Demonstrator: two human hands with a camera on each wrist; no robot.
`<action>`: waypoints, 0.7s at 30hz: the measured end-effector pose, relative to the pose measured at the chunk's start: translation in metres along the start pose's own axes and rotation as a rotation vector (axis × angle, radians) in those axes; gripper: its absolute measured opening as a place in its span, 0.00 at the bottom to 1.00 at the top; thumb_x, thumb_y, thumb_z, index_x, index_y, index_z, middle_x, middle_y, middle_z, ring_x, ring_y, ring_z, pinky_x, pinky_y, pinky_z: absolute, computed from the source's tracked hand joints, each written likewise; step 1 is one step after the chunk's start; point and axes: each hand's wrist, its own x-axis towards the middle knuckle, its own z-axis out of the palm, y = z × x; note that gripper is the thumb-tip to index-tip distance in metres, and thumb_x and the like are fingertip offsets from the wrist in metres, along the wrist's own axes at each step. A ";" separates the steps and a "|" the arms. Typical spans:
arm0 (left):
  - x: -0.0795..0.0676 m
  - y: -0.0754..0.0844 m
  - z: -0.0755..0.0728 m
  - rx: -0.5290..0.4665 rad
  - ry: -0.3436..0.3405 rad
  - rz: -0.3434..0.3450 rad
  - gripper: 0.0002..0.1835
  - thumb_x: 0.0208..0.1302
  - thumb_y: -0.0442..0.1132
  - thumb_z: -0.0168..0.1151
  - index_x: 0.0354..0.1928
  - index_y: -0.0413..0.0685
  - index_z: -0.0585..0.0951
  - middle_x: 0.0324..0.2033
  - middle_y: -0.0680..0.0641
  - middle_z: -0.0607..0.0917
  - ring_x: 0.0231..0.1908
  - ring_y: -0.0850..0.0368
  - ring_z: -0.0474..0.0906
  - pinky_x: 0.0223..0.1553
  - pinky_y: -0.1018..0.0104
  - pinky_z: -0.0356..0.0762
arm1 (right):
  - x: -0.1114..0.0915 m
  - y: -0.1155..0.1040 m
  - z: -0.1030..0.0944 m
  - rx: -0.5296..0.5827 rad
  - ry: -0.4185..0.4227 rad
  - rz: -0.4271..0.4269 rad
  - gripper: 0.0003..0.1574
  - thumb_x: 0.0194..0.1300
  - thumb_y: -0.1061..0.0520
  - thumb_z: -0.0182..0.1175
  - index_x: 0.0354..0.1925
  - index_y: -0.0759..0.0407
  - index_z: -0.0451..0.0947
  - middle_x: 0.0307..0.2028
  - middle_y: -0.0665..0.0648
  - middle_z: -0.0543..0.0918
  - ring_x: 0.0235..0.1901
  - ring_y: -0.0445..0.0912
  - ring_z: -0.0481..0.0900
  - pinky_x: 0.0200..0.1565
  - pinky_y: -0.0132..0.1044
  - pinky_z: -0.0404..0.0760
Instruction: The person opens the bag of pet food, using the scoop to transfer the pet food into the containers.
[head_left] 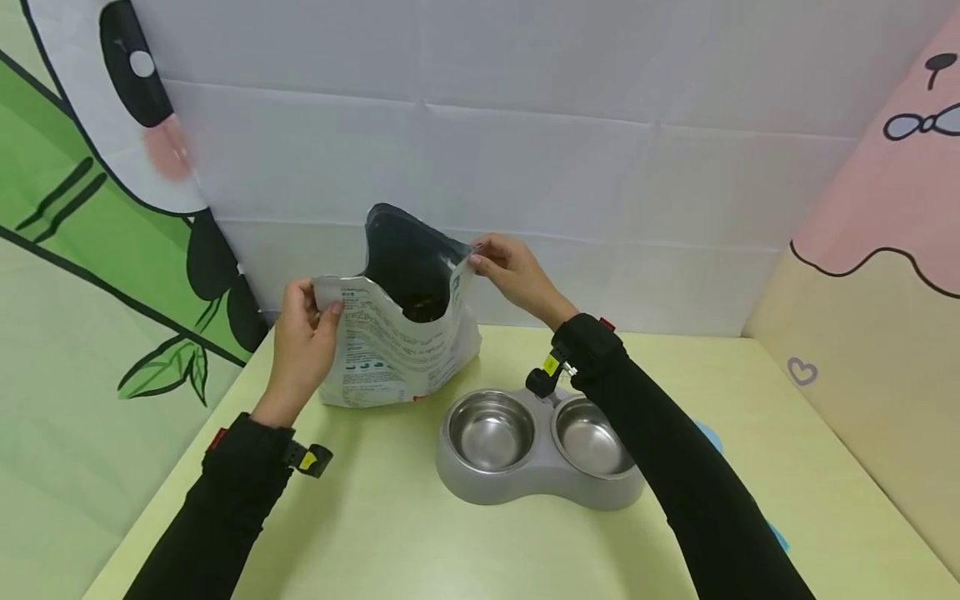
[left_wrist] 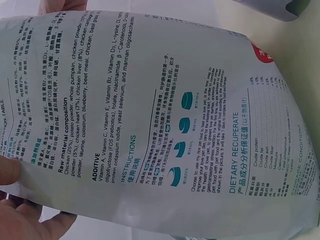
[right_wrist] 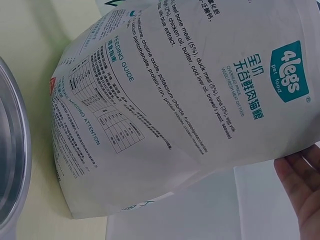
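Observation:
A white bag of cat food (head_left: 386,342) stands upright on the table with its top spread wide, showing a dark lining and some brown contents low inside. At the bag's left edge, my left hand (head_left: 303,337) pinches the rim between thumb and fingers. My right hand (head_left: 513,271) pinches the opposite top corner. Printed text and a feeding table cover the bag (right_wrist: 185,100) in the right wrist view. In the left wrist view, the fingers (left_wrist: 30,220) lie behind the bag's edge. Right of the bag sits a grey double pet bowl (head_left: 525,483) with two bare steel dishes.
The pale yellow table (head_left: 390,517) meets a white cloth backdrop (head_left: 540,183) behind the bag. Cartoon-printed sheets flank both sides. A blue item (head_left: 708,435) shows partly from behind the right sleeve, and the right forearm passes over the bowl's right side.

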 end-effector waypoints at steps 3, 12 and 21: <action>-0.001 0.000 0.000 -0.005 -0.001 0.011 0.16 0.67 0.34 0.46 0.53 0.38 0.59 0.49 0.36 0.71 0.51 0.44 0.69 0.52 0.43 0.67 | -0.001 -0.001 0.001 0.005 -0.003 0.004 0.12 0.65 0.65 0.49 0.47 0.69 0.68 0.41 0.72 0.74 0.44 0.60 0.74 0.51 0.46 0.74; -0.006 -0.001 -0.001 -0.026 -0.019 0.014 0.17 0.66 0.32 0.47 0.54 0.39 0.59 0.48 0.37 0.70 0.52 0.43 0.68 0.53 0.40 0.65 | -0.006 0.001 0.001 -0.006 -0.016 0.012 0.12 0.64 0.66 0.49 0.47 0.69 0.67 0.41 0.72 0.74 0.44 0.61 0.74 0.51 0.47 0.74; -0.010 -0.001 -0.002 -0.017 -0.030 0.014 0.16 0.65 0.31 0.48 0.53 0.39 0.60 0.48 0.37 0.71 0.52 0.42 0.68 0.54 0.39 0.64 | -0.010 0.004 0.002 -0.003 -0.015 0.015 0.12 0.64 0.65 0.50 0.47 0.69 0.68 0.41 0.72 0.75 0.44 0.61 0.74 0.51 0.46 0.74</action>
